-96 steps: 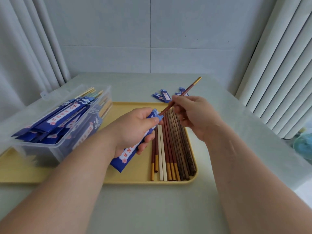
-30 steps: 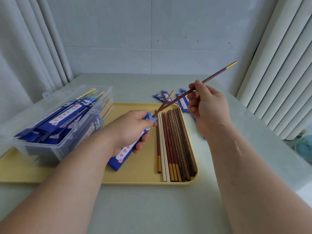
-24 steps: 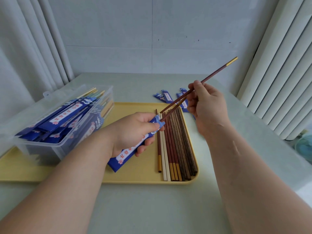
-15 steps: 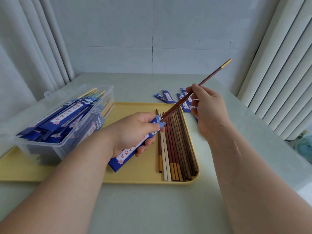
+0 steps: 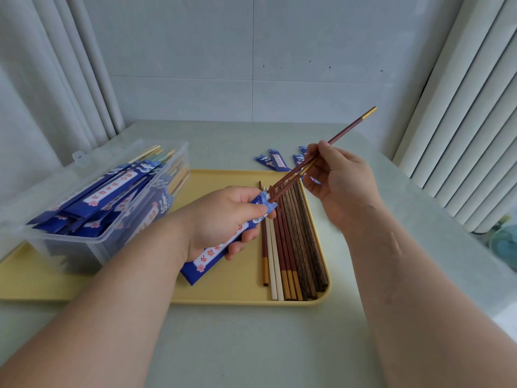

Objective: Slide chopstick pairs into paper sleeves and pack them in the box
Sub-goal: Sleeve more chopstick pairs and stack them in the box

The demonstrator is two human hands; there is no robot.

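Left hand (image 5: 221, 219) is clenched round a blue sleeve (image 5: 221, 245) over the yellow tray (image 5: 223, 292), mouth tilted up. Right hand (image 5: 340, 180) pinches two red-brown sticks (image 5: 296, 170), tips right at the mouth; one sits further in than the other. Best move, I'd say: even up the pair, keep them in line w/ the sleeve, push slow so paper doesn't buckle. Box (image 5: 117, 233), left end of tray, is already well filled w/ sleeved pairs. Loose sticks (image 5: 293, 242) wait at the tray's right end.

A pale table (image 5: 251, 345) carries a yellow tray (image 5: 223, 292) and loose blue sleeves (image 5: 275, 161).
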